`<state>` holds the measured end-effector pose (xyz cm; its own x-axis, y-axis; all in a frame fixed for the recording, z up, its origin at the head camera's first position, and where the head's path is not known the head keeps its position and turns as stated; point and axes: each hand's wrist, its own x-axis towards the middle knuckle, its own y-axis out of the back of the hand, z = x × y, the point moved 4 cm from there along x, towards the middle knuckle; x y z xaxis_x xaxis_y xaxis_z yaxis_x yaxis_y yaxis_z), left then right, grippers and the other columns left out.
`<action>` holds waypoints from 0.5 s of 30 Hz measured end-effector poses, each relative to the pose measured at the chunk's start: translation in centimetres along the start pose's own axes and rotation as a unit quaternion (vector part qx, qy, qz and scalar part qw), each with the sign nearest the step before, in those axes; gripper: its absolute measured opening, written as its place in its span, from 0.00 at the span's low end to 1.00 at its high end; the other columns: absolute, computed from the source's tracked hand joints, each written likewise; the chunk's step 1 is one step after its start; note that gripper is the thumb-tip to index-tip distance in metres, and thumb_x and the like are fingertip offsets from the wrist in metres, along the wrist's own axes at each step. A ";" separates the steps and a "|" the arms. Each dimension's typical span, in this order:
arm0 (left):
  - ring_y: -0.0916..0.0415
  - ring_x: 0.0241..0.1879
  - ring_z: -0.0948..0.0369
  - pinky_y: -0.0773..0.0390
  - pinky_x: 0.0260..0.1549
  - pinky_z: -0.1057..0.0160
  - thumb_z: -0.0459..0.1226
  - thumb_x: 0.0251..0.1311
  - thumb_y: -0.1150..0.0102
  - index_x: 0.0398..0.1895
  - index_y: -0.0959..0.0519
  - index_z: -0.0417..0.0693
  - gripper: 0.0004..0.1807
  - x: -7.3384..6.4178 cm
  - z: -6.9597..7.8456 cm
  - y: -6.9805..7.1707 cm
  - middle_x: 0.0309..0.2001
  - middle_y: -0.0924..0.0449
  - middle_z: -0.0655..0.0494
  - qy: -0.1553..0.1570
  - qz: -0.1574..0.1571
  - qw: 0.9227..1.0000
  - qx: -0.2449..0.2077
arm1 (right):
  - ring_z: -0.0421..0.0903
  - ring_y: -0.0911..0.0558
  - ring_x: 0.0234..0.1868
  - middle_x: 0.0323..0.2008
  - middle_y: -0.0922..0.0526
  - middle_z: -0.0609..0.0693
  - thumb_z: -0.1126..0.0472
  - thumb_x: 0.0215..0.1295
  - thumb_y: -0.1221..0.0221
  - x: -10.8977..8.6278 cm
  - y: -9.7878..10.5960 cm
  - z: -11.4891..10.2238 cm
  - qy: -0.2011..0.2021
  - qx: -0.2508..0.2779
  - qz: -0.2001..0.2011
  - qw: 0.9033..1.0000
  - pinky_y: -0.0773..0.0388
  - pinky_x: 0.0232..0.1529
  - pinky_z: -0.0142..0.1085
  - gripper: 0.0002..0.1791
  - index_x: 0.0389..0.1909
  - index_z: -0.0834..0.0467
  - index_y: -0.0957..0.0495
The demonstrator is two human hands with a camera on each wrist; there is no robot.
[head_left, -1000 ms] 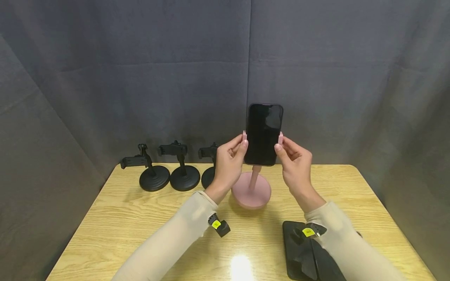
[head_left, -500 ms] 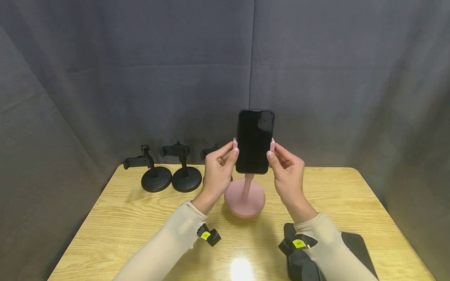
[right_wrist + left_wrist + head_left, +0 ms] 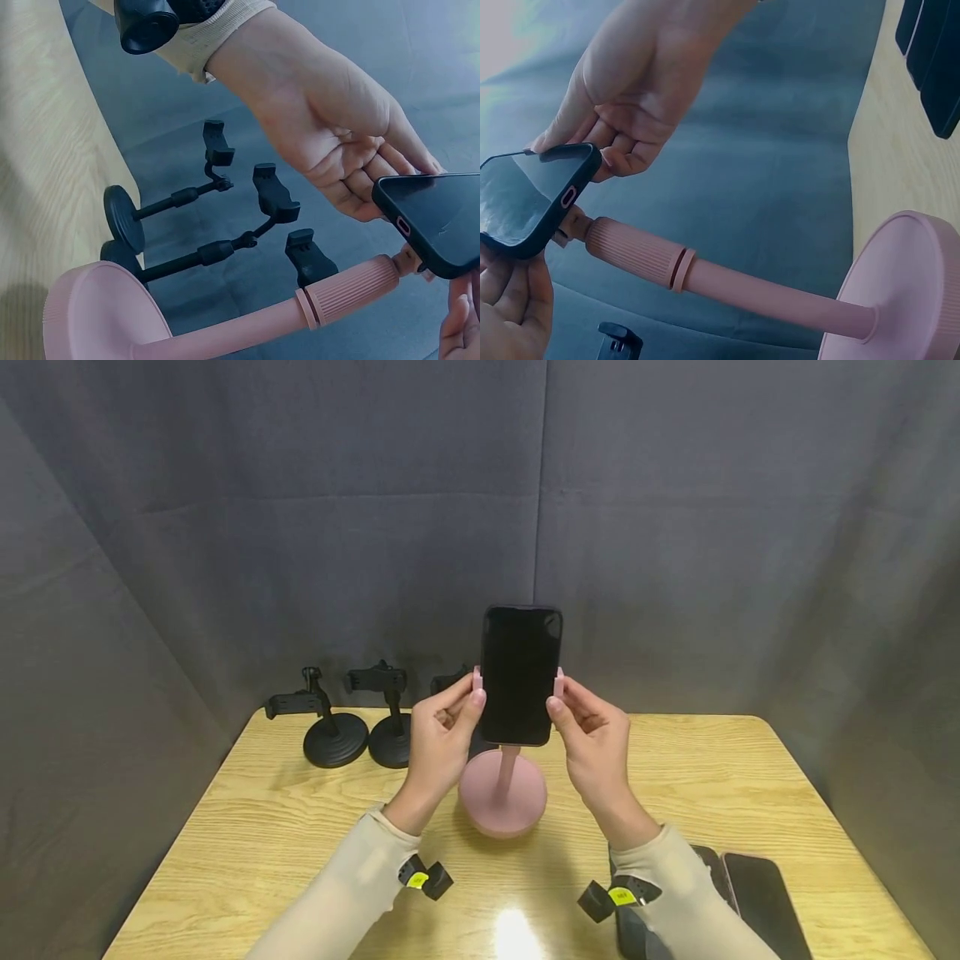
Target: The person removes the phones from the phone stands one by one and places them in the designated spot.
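A black-cased phone (image 3: 520, 677) with a dark screen stands upright in the holder of a pink phone stand (image 3: 765, 289). My left hand (image 3: 437, 739) pinches the holder's left clamp arm (image 3: 477, 680) between thumb and fingers. On the other side, my right hand (image 3: 597, 743) grips the right clamp arm (image 3: 558, 683) the same way. Both thumbs lie at the phone's long edges. Below the phone, the stand's round pink base (image 3: 517, 797) shows between my forearms. The back of the holder is hidden behind the phone in the head view.
Black phone stands line the table's back left: one at the end (image 3: 333, 742), a middle one (image 3: 388, 743) and a third (image 3: 450, 680) partly behind my left hand. Dark phones (image 3: 765, 897) lie at the front right, partly under my right sleeve. A grey curtain (image 3: 675, 527) hangs behind.
Both hands, the phone and the pink stand have moved left and nearer in the head view. My grip on the clamp arms looks the same. More of the phones at front right shows.
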<state>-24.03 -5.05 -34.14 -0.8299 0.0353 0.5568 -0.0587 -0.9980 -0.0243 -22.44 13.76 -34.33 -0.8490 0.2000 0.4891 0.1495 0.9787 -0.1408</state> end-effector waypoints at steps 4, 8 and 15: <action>0.24 0.62 0.60 0.23 0.60 0.71 0.28 0.72 0.46 0.63 0.27 0.25 0.19 -0.6 -0.3 0.5 0.61 0.23 0.37 0.008 0.005 1.000 0.000 | 0.27 0.16 0.42 0.41 0.13 0.29 0.76 0.66 0.39 -0.5 -0.3 0.3 -0.006 -0.002 -0.008 1.000 0.18 0.48 0.21 0.21 0.59 0.77 0.25; 0.24 0.61 0.64 0.24 0.60 0.71 0.27 0.72 0.47 0.63 0.28 0.24 0.20 -1.0 -0.6 0.7 0.62 0.24 0.35 0.010 0.005 1.000 -0.002 | 0.27 0.16 0.43 0.41 0.13 0.29 0.76 0.66 0.39 -0.9 -0.5 0.6 -0.004 -0.012 -0.012 1.000 0.18 0.49 0.21 0.20 0.59 0.77 0.25; 0.24 0.58 0.73 0.23 0.58 0.72 0.25 0.70 0.47 0.62 0.28 0.21 0.19 -1.5 -0.8 1.1 0.61 0.25 0.31 -0.008 0.002 1.000 -0.006 | 0.27 0.15 0.40 0.40 0.12 0.30 0.72 0.65 0.36 -1.4 -0.6 1.0 0.026 0.009 -0.015 0.999 0.18 0.46 0.20 0.22 0.56 0.80 0.26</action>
<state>-23.24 -6.13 -35.66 -0.8216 0.0305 0.5692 -0.0618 -0.9974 -0.0358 -21.86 12.84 -35.79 -0.8250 0.1724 0.5381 0.1140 0.9835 -0.1403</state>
